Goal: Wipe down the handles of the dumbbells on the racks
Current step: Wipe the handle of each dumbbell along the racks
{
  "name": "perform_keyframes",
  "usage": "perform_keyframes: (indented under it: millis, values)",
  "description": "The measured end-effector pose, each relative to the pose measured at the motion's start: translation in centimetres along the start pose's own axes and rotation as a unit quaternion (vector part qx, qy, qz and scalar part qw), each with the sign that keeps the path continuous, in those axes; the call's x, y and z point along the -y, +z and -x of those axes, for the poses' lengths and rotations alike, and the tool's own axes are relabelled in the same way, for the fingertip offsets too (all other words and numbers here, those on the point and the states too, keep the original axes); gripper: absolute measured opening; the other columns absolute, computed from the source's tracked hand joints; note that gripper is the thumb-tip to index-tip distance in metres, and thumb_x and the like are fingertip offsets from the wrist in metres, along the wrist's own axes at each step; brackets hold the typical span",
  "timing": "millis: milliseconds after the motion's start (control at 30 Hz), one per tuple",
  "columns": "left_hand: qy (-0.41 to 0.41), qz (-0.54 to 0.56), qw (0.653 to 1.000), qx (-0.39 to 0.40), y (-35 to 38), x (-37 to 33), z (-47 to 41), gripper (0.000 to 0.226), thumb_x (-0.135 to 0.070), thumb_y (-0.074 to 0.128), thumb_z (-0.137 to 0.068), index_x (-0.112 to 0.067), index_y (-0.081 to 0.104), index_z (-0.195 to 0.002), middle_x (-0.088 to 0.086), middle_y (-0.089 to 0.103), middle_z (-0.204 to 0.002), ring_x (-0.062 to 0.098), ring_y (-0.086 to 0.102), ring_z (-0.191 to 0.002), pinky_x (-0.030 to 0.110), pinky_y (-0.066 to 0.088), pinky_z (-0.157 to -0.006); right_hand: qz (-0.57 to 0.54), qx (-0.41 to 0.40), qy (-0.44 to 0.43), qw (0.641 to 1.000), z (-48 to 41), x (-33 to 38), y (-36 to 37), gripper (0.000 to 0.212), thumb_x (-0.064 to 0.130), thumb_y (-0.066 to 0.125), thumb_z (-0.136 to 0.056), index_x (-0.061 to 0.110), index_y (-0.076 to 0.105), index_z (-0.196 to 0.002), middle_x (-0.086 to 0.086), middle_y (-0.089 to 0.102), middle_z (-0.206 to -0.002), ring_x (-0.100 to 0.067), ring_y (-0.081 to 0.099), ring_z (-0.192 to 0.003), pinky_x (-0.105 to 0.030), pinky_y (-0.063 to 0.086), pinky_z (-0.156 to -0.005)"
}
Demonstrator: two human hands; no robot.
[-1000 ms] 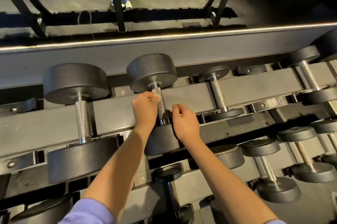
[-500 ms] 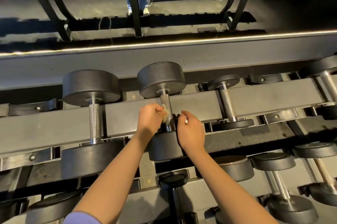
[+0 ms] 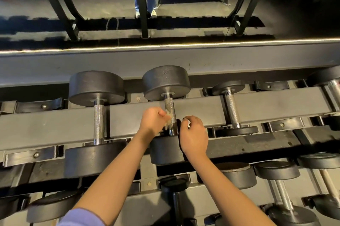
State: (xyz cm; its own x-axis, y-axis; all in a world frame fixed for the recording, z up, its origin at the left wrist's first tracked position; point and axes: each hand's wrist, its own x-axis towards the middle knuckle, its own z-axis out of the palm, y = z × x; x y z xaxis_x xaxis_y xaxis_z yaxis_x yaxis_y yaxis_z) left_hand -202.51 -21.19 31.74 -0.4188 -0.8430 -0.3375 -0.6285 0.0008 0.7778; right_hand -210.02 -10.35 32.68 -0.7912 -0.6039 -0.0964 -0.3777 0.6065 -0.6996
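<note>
A black dumbbell with a knurled steel handle (image 3: 169, 108) lies across the grey rack rail (image 3: 202, 111) in the middle of the view. My left hand (image 3: 153, 121) grips a small pale cloth (image 3: 168, 116) and holds it against the left side of that handle, near its lower end. My right hand (image 3: 193, 134) hovers just right of the handle above the near weight head (image 3: 165, 150), fingers curled, holding nothing that I can see. Part of the lower handle is hidden behind my hands.
A larger dumbbell (image 3: 98, 120) lies to the left and a smaller one (image 3: 232, 109) to the right on the same tier. More dumbbells (image 3: 283, 194) sit on the lower tier. A second rack (image 3: 143, 4) stands behind, with someone's legs beyond it.
My left hand with the cloth has slid down the handle toward the near weight head. My right hand has shifted slightly away from the handle. The view has drifted.
</note>
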Motion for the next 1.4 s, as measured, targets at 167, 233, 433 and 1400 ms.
perform_keyframes:
  millis: [167, 233, 433, 1400]
  values:
    - [-0.005, 0.001, 1.0, -0.017, 0.0, 0.0, 0.4, 0.011, -0.013, 0.065, -0.086, -0.015, 0.062, -0.076, -0.001, 0.06, -0.07, 0.01, 0.054, -0.061, 0.013, 0.039, -0.047, -0.006, 0.01, -0.01, 1.0, -0.2, -0.2, 0.2, 0.028, 0.023, 0.043, -0.097, 0.012, 0.065, -0.11, -0.004, 0.06, -0.118, -0.019, 0.059, -0.092, -0.029, 0.044, -0.078]
    - [0.005, 0.002, 0.999, -0.046, 0.3, 0.1, 0.4, 0.008, -0.015, 0.063, -0.087, -0.017, 0.061, -0.08, -0.001, 0.062, -0.075, 0.009, 0.055, -0.064, 0.015, 0.042, -0.054, -0.013, 0.009, -0.004, 1.0, -0.2, -0.3, 0.3, 0.028, 0.023, 0.043, -0.097, 0.012, 0.065, -0.111, -0.003, 0.06, -0.118, -0.018, 0.057, -0.092, -0.027, 0.041, -0.076]
    - [0.041, -0.058, 0.997, 0.023, 0.0, 1.3, 1.2, 0.01, -0.019, 0.069, -0.084, -0.016, 0.065, -0.076, -0.004, 0.058, -0.071, 0.013, 0.056, -0.07, 0.025, 0.044, -0.068, -0.036, 0.011, 0.019, 0.999, -0.3, -0.3, 0.4, 0.027, 0.023, 0.044, -0.096, 0.013, 0.065, -0.111, -0.003, 0.061, -0.114, -0.011, 0.051, -0.089, -0.026, 0.039, -0.077]
    - [0.245, -0.185, 0.949, -0.069, -6.2, -2.3, -2.0, 0.051, -0.021, 0.045, -0.1, -0.019, 0.029, -0.149, -0.005, 0.026, -0.154, 0.012, 0.019, -0.142, 0.032, 0.018, -0.117, -0.051, 0.1, 0.0, 0.994, -5.9, 1.1, 0.7, 0.023, 0.008, 0.07, -0.083, 0.008, 0.067, -0.106, -0.005, 0.064, -0.095, -0.013, 0.056, -0.08, -0.013, 0.038, -0.065]
